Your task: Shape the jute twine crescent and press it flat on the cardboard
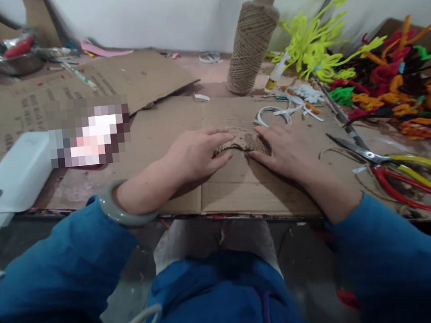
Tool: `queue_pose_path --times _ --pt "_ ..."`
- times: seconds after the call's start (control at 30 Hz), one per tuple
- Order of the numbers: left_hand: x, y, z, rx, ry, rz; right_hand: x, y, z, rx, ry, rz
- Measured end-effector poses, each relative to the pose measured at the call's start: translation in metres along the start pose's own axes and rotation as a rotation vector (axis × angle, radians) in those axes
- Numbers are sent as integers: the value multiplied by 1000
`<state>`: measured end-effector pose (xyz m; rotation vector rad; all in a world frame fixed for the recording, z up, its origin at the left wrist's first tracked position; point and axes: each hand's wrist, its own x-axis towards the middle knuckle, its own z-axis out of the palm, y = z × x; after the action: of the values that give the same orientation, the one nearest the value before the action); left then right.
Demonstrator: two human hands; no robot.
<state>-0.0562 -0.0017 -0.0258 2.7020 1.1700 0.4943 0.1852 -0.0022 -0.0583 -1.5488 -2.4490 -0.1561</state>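
A curved, flat piece of coiled jute twine point(244, 139) lies low over the cardboard in front of me. My left hand point(199, 153) grips its left end, thumb along the near edge and fingers on top. At the opposite end, my right hand point(285, 147) holds it the same way. The middle of the near edge arches up slightly, with a dark gap under it. Parts of both ends are hidden by my fingers. Just beyond my right hand lies a loop of white tape point(272, 115).
Red-and-yellow-handled scissors point(371, 156) lie open at right. A jute twine spool point(252, 46) and a glue bottle point(276, 74) stand behind. Yellow pipe-cleaner shapes point(309, 46) and a colourful pile point(402, 87) fill the back right. A power bank point(18, 170) and a blurred-out phone point(96, 135) lie left.
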Motion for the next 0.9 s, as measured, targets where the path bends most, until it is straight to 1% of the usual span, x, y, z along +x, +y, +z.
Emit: queue_pose_path --times 0.07,0.13,0.2,0.27,0.37,0.47,0.53,0.6,0.67,0.7,0.73,0.8,0.83,0.87,0.9 --pt "0 -4 0 -56 105 -97 1 0 1 29 -13 6" --pt "0 -6 0 -117 166 -212 2 0 3 117 33 13" --pt "2 -5 -1 -232 185 -298 5 2 5 252 113 27" --pt "4 -4 -2 -426 181 -360 6 5 4 367 191 22" --pt "10 -5 -5 -754 136 -447 8 7 -7 417 268 -59" --pt "15 -7 -13 -972 6 -496 10 4 -30 406 263 -186" --pt "18 -6 -18 -1081 -99 -472 11 -1 -47 381 225 -268" --pt "22 -2 -23 -1147 -185 -405 15 -4 -62 352 189 -333" --pt "27 6 -27 -1179 -213 -345 22 -5 -71 361 196 -341" --pt "31 11 -28 -1205 -187 -332 27 -3 -71 404 235 -309" --pt "34 16 -29 -1243 -132 -333 32 -1 -69 477 302 -247" --pt "41 26 -29 -1357 23 -341 41 5 -61 705 482 -57" --pt "45 29 -28 -1429 87 -343 45 7 -55 832 548 49" --pt "48 32 -27 -1494 134 -345 47 9 -49 944 562 139" --pt "51 33 -24 -1544 161 -350 47 10 -44 1033 518 200"
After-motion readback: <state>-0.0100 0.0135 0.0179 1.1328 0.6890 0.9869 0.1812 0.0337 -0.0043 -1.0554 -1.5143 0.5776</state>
